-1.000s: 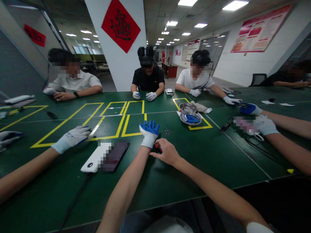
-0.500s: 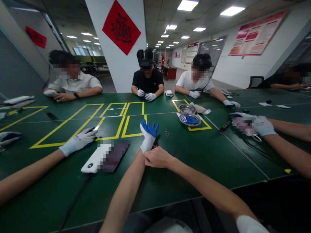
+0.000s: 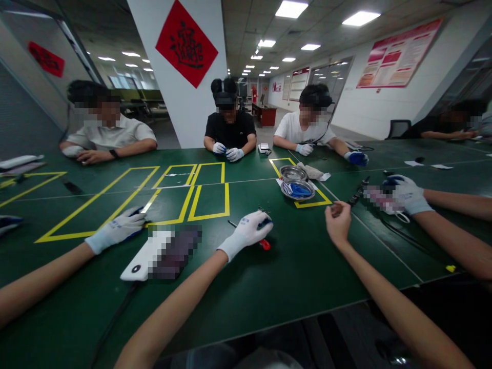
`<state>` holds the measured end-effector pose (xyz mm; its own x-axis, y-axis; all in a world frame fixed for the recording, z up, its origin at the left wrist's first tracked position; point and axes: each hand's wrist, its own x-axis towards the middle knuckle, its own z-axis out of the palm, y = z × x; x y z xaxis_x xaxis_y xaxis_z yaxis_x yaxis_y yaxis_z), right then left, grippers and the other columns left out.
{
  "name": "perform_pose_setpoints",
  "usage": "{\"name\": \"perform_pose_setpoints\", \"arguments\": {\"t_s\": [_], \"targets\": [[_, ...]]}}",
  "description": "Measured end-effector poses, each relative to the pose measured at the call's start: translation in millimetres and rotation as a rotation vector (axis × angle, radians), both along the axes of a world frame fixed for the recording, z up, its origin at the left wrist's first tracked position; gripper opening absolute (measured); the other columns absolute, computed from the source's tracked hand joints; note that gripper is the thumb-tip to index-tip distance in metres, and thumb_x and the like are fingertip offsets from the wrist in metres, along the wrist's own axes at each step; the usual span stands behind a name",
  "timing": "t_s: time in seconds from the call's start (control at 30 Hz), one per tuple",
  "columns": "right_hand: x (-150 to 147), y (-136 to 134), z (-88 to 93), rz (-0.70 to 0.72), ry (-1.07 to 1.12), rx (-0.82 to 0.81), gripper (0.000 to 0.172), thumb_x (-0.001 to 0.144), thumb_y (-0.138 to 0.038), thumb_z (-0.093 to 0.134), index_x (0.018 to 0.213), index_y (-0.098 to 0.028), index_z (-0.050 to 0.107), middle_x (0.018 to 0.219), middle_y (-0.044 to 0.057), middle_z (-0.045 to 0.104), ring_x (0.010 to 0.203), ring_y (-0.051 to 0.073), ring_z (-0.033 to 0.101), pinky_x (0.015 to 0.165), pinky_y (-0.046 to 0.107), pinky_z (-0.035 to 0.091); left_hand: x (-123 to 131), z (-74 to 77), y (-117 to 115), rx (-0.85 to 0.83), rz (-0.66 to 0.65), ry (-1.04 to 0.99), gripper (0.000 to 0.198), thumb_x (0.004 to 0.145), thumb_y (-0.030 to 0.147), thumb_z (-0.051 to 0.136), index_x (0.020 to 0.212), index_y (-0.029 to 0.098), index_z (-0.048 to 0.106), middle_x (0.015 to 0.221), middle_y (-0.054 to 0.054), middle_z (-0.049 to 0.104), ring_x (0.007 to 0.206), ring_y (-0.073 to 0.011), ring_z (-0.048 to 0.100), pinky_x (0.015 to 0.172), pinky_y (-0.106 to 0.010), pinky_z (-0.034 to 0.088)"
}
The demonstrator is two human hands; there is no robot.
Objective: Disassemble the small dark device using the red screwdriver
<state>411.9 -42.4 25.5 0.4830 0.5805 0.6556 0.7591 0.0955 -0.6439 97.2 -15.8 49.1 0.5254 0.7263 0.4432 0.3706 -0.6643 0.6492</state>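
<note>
My left hand (image 3: 249, 230), in a white glove with a blue palm, is palm down over the green table with its fingers loosely curved and apart. I see nothing held in it. Beneath it lies a screwdriver with a red handle (image 3: 265, 245), partly covered by the glove. A small pile of screws (image 3: 263, 209) shows just beyond the fingertips. Bare, my right hand (image 3: 338, 221) is raised at the right with fingers curled in; nothing shows in them. Close to its right is a dark cable piece (image 3: 359, 192).
Two metal bowls stand ahead, the far bowl (image 3: 292, 172) and the near bowl (image 3: 282, 190), with blue-and-white gloves (image 3: 300, 190) inside. Yellow tape (image 3: 209, 214) marks the table. A phone with a white device (image 3: 144, 256) lies left. Co-workers' gloved hands are on both sides and opposite.
My right hand has let go of the left glove's cuff and moved away to the right. My left hand has turned from palm up with spread fingers to palm down, lower over the screwdriver.
</note>
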Motion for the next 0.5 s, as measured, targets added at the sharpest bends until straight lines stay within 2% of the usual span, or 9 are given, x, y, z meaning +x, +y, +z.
{"name": "perform_pose_setpoints", "arguments": {"t_s": [0.03, 0.1, 0.13, 0.2, 0.3, 0.5], "targets": [[26.9, 6.6, -3.5, -0.127, -0.001, -0.008, 0.042, 0.08, -0.035, 0.054, 0.115, -0.014, 0.045, 0.102, 0.011, 0.054, 0.081, 0.02, 0.054, 0.076, 0.034, 0.044, -0.3, -2.3, -9.5, 0.056, -0.061, 0.106, 0.032, 0.083, 0.045, 0.053, 0.103, 0.024, 0.064, 0.095, -0.006, 0.064, 0.087, -0.0201, 0.058, 0.08, -0.033, 0.044], [70.7, 18.9, -10.7, -0.289, -0.01, -0.078, 0.052, 0.073, -0.036, 0.061, 0.117, -0.012, 0.045, 0.114, 0.017, 0.05, 0.096, 0.025, 0.052, 0.084, 0.038, 0.042, -1.4, -8.1, -23.1, 0.133, -0.122, 0.255, 0.038, 0.084, 0.045, 0.051, 0.114, 0.024, 0.06, 0.105, -0.008, 0.062, 0.095, -0.022, 0.057, 0.085, -0.035, 0.042], [86.7, 24.3, -14.3, -0.336, -0.005, -0.133, 0.057, 0.07, -0.037, 0.064, 0.118, -0.011, 0.045, 0.116, 0.018, 0.049, 0.104, 0.028, 0.05, 0.087, 0.039, 0.04, -2.6, -11.1, -27.3, 0.157, -0.123, 0.302, 0.038, 0.085, 0.045, 0.049, 0.115, 0.024, 0.06, 0.105, -0.008, 0.062, 0.095, -0.0221, 0.057, 0.086, -0.035, 0.042], [107.0, 33.7, -20.7, -0.371, 0.056, -0.275, 0.062, 0.067, -0.04, 0.067, 0.118, -0.011, 0.046, 0.116, 0.02, 0.05, 0.107, 0.031, 0.049, 0.085, 0.041, 0.04, -6.7, -15.8, -31.7, 0.178, -0.098, 0.357, 0.035, 0.087, 0.044, 0.046, 0.111, 0.024, 0.061, 0.1, -0.008, 0.063, 0.091, -0.0215, 0.058, 0.083, -0.035, 0.041], [116.6, 42.7, -26.6, -0.342, 0.103, -0.422, 0.057, 0.069, -0.044, 0.064, 0.115, -0.014, 0.05, 0.115, 0.02, 0.051, 0.1, 0.031, 0.052, 0.079, 0.041, 0.042, -18.7, -18.3, -35.0, 0.164, -0.062, 0.369, 0.032, 0.088, 0.043, 0.045, 0.106, 0.023, 0.062, 0.094, -0.008, 0.064, 0.086, -0.0203, 0.058, 0.08, -0.034, 0.042], [102.4, 36.5, -28.4, -0.198, -0.032, -0.445, 0.042, 0.069, -0.043, 0.063, 0.1, -0.016, 0.056, 0.103, 0.013, 0.058, 0.09, 0.026, 0.055, 0.073, 0.038, 0.043, -46.7, -18.5, -44.5, 0.046, -0.02, 0.285, 0.03, 0.088, 0.038, 0.046, 0.108, 0.025, 0.063, 0.1, -0.007, 0.066, 0.094, -0.0208, 0.06, 0.088, -0.035, 0.043]]}}
